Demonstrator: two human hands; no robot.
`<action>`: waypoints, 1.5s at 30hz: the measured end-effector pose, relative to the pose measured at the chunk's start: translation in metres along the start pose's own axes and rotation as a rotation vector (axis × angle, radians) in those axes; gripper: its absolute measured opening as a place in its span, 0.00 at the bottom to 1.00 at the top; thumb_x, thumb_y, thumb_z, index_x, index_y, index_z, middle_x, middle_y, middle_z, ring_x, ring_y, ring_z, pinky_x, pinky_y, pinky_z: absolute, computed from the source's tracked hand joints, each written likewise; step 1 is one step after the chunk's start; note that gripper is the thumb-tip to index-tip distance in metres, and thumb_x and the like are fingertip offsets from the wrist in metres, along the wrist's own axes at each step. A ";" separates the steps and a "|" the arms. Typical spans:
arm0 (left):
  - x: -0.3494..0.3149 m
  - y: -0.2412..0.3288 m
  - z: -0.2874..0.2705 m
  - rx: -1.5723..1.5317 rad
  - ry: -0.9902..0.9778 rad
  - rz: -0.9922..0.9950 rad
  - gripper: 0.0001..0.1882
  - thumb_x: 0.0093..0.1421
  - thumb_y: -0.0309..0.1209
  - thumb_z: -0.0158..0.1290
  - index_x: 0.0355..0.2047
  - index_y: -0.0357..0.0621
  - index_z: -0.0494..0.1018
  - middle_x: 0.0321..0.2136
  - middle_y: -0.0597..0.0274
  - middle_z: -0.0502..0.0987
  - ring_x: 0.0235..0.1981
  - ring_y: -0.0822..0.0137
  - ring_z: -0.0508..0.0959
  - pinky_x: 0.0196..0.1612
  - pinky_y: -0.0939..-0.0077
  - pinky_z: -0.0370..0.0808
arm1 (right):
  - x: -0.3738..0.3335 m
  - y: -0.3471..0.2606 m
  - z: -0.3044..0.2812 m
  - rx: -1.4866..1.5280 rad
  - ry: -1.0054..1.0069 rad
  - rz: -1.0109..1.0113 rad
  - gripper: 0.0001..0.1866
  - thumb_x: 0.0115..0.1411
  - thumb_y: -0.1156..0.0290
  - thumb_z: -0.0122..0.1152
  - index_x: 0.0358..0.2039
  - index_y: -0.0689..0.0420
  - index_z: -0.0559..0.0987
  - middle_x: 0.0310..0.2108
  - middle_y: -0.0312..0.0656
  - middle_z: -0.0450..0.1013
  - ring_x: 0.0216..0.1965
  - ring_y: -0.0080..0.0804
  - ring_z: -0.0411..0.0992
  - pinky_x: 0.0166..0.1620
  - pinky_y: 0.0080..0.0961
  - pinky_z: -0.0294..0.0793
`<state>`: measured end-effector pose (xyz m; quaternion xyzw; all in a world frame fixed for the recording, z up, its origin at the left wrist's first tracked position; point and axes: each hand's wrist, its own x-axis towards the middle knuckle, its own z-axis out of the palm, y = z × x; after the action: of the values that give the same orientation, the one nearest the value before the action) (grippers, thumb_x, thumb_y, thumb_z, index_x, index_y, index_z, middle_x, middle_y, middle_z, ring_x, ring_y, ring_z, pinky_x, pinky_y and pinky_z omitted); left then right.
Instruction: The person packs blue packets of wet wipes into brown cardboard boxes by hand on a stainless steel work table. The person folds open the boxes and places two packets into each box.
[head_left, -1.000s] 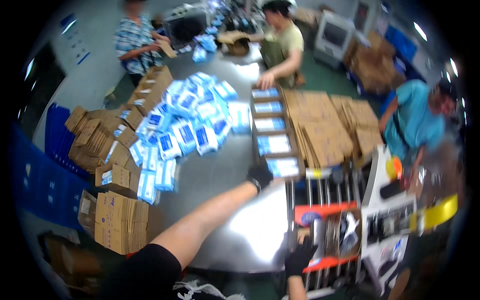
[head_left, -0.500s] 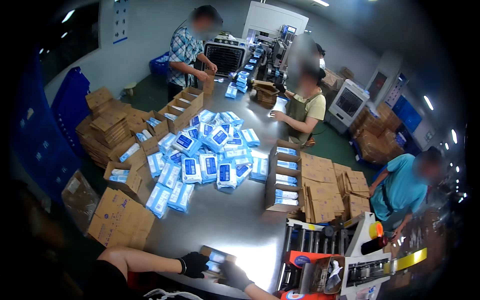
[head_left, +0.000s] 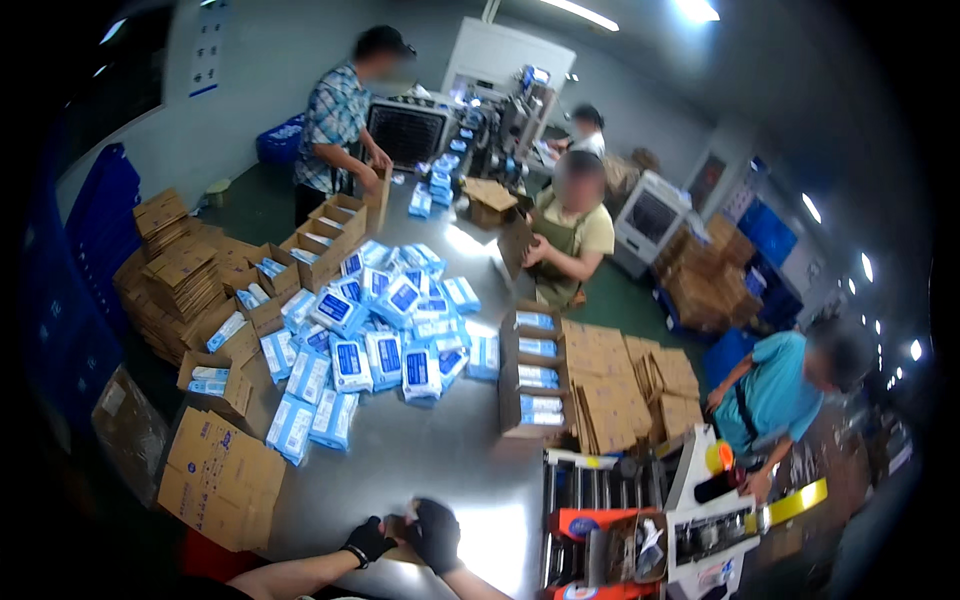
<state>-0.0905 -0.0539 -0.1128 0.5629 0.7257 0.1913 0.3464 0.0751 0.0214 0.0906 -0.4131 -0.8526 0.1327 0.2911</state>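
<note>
Dim interior, long white ceiling tube (head_left: 580, 13) glowing near 12 o'clock, small white lamps (head_left: 867, 267) toward 3 o'clock, glare on smooth grey metal tabletop (head_left: 495, 540) at 6 o'clock, dark-blue panel (head_left: 70, 330) shadowed at 9 o'clock, black fisheye vignetting at corners.

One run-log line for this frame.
left hand: on brown carton | right hand: same carton | ahead: packs piled on metal table

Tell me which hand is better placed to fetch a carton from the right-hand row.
Probably the right hand: it is nearer the carton row, which stands ahead to its right; the left hand is farther off. Both are on a box.
</note>
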 end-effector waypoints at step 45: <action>-0.081 0.135 -0.142 0.855 -0.702 0.722 0.24 0.55 0.56 0.47 0.28 0.48 0.78 0.27 0.50 0.76 0.29 0.52 0.78 0.31 0.56 0.73 | -0.061 -0.003 -0.009 0.292 -0.802 -0.122 0.30 0.48 0.45 0.63 0.40 0.58 0.76 0.36 0.50 0.74 0.40 0.48 0.72 0.45 0.39 0.71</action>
<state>-0.0899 -0.0755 0.0985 0.8878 0.3471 -0.2044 0.2226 0.1085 -0.0287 0.0753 -0.2321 -0.8934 0.3847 -0.0005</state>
